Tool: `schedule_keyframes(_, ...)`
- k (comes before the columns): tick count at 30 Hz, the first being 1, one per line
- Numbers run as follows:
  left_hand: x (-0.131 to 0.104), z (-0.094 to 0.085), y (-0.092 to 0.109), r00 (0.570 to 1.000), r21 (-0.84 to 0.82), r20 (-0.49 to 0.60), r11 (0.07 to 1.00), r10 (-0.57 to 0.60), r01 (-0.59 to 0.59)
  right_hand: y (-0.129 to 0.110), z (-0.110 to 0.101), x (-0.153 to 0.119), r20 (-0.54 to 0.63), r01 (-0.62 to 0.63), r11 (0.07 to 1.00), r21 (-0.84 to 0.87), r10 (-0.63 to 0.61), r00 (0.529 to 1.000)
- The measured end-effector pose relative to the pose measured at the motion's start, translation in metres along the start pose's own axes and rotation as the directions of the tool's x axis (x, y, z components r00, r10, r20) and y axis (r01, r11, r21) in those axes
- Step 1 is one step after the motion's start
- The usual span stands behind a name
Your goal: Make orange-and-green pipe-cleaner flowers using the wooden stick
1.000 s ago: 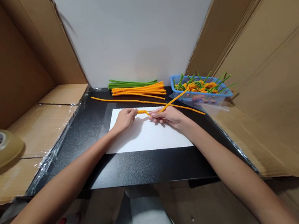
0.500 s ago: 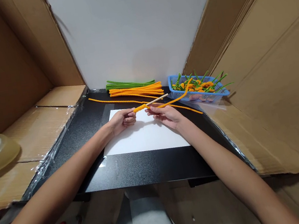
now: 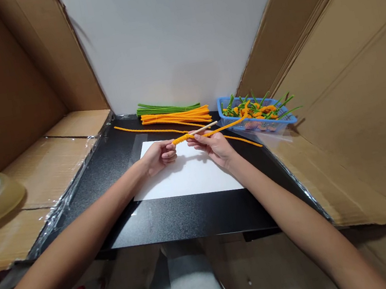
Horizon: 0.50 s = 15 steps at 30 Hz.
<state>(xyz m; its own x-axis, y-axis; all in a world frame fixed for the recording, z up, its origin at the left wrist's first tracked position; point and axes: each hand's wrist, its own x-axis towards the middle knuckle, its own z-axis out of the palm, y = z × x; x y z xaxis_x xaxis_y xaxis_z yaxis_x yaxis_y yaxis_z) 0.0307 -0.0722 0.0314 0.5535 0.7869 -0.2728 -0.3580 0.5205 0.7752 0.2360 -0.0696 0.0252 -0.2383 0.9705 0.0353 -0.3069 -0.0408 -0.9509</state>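
My left hand (image 3: 160, 157) is closed on the left end of a thin pale stick (image 3: 208, 125), where an orange fuzzy stem (image 3: 181, 139) is coiled round it. The stick points up to the right. My right hand (image 3: 211, 145) pinches the orange stem just right of the coils, and its loose end rises past the fingers toward the basket. Both hands are above a white sheet (image 3: 187, 180). Behind them lie a bundle of orange stems (image 3: 175, 117) and a bundle of green stems (image 3: 168, 107).
A blue basket (image 3: 228, 121) at the back right holds orange and green twisted pieces. Loose orange stems (image 3: 149, 129) lie across the black table (image 3: 190, 216). A tape roll (image 3: 13, 197) rests on cardboard at the left. Cardboard walls stand on both sides.
My right hand has turned slightly, its fingers now closer together on the orange stem. The stem's free end has dropped a little. My left hand has barely moved.
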Motion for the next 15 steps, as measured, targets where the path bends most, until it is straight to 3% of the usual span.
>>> schedule_keyframes(5,0.0,0.003,0.0,1.0,-0.051,0.001,0.999,0.007,-0.007,0.001,0.005,-0.003,0.017,0.065,0.998,0.007,-0.065,0.998)
schedule_keyframes(15,0.004,0.008,-0.009,0.995,0.154,-0.081,0.987,0.063,-0.05,0.002,0.006,0.0,-0.108,0.021,0.994,0.105,-0.01,0.994)
